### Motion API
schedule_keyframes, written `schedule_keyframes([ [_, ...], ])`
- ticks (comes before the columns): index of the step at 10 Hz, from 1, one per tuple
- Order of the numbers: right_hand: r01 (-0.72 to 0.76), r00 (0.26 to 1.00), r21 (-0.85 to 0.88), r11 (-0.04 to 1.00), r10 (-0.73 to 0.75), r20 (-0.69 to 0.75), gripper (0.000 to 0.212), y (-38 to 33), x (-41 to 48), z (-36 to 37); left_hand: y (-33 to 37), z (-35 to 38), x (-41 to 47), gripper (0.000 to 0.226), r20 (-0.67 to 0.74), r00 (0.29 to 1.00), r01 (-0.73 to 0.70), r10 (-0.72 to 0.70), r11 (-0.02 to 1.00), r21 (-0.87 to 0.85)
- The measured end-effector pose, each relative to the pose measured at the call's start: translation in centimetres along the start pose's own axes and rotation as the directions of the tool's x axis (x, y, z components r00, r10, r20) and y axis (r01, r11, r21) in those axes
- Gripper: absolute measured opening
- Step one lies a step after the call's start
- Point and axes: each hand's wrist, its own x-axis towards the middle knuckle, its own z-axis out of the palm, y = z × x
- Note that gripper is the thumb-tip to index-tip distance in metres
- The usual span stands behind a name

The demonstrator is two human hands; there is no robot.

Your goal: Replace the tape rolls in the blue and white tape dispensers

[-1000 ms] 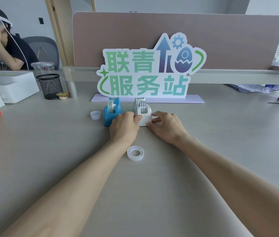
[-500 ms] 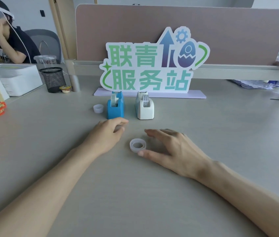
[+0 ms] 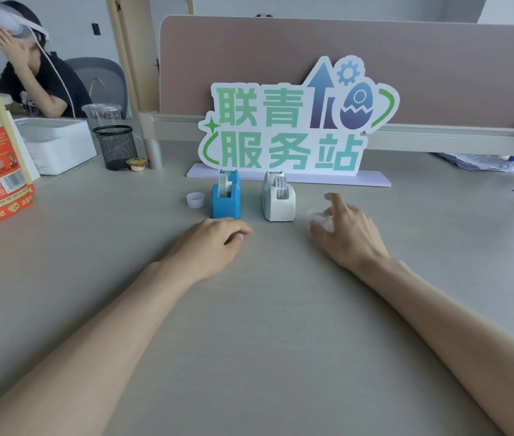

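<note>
The loose roll of clear tape that lay on the desk (image 3: 281,325) between the two forearms half a second ago is gone from that spot, and a pale blur now sits at the fingertips of the right hand (image 3: 348,236), just right of the white dispenser (image 3: 277,199). That blur is probably the tape roll (image 3: 320,217) being carried or flicked aside, but motion smears it too much to say whether the fingers are clamped on it or have already let it go; the fingers are spread, with the index raised. The left hand (image 3: 214,243) lies loosely curled on the desk, just in front of the blue dispenser (image 3: 226,196), holding nothing that can be seen; a second ago it was up against the white dispenser together with the right hand, so both hands have pulled back from it. The two dispensers stand side by side, a little apart, in front of the lettered sign (image 3: 293,127), each with a roll seated in its cradle, and a small white cap-like ring (image 3: 195,200) rests just left of the blue one. With both cradles filled and the leftover roll being moved off to the right, the replacement looks finished or nearly so, and what remains seems to be clearing away the spare roll.
</note>
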Motion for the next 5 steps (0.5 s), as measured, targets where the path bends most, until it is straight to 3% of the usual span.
schedule_keyframes([
  [3,-0.085,0.995,-0.058,0.995,0.088,0.053,0.032,0.5,4.4,2.2,0.3,-0.3,-0.3,0.03,-0.015,0.998,0.054,-0.054,0.999,-0.003],
  [5,0.129,0.992,-0.064,0.99,-0.13,-0.007,0.036,-1.4,-0.5,1.7,1.4,-0.2,-2.0,0.028,-0.147,0.988,0.064,-0.047,0.991,0.116],
])
